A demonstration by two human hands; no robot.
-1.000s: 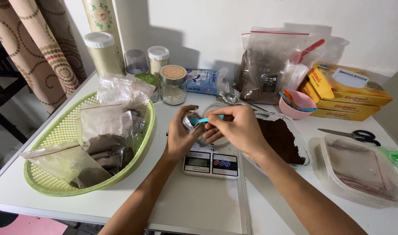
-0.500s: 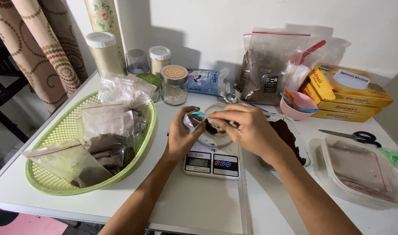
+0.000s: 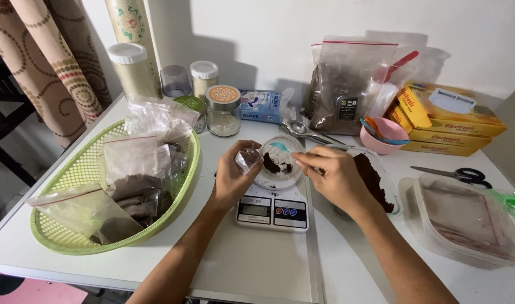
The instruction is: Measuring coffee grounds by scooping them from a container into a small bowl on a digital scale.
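Both hands meet mid-frame over the scale (image 3: 272, 207): left hand (image 3: 233, 179) pinches a small bag (image 3: 247, 159), right hand (image 3: 331, 179) fingers clamp a blue spoon (image 3: 281, 147) pointing left over the bowl (image 3: 278, 162).

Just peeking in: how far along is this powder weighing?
Done: several filled bags lie in the green basket. In hand: the left hand holds a small clear bag while the right hand works a blue spoon over the dish on the scale. Left: brown powder remains alongside.
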